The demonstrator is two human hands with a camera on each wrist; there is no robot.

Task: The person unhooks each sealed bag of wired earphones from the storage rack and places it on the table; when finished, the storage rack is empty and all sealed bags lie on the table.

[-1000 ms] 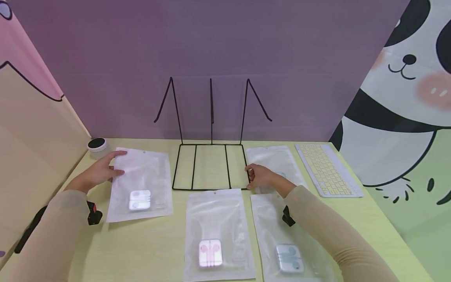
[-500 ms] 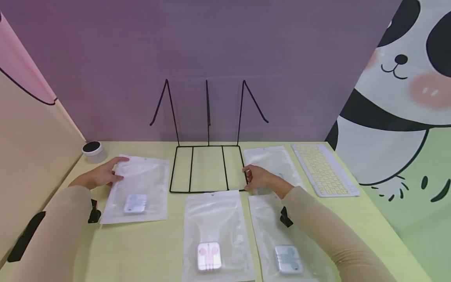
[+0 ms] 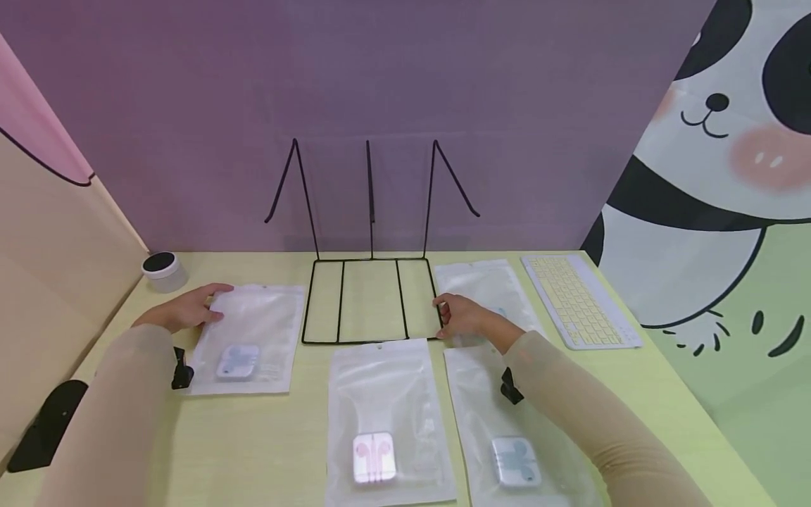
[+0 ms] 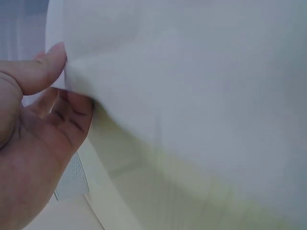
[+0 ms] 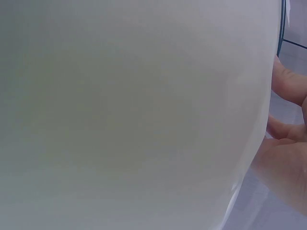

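With thumb and fingers, my left hand [image 3: 186,308] pinches the upper left edge of a white zip bag [image 3: 269,320]; in the left wrist view the bag [image 4: 192,72] curves up from the table at the pinch. A boxed set of earphones [image 3: 238,362] shows through it. My right hand [image 3: 462,315] holds the right rail of a black wire rack [image 3: 400,296] between curled fingers and thumb. Beside and partly under that hand lies another zip bag [image 3: 488,282]. A white bag blocks most of the right wrist view, hiding part of the right hand [image 5: 285,158].
In front of the rack lies a zip bag [image 3: 405,380] with pink-tinted earphones [image 3: 374,458]. Right of it, a bag [image 3: 469,394] with blue-tinted earphones [image 3: 516,461] lies under the right forearm. A keyboard [image 3: 579,303] and a dark-lidded jar [image 3: 165,273] stand at the sides.
My left hand and its bag have come lower and slightly left, and the bag lies flatter. The right hand stays at the rack. The head view has shifted slightly.
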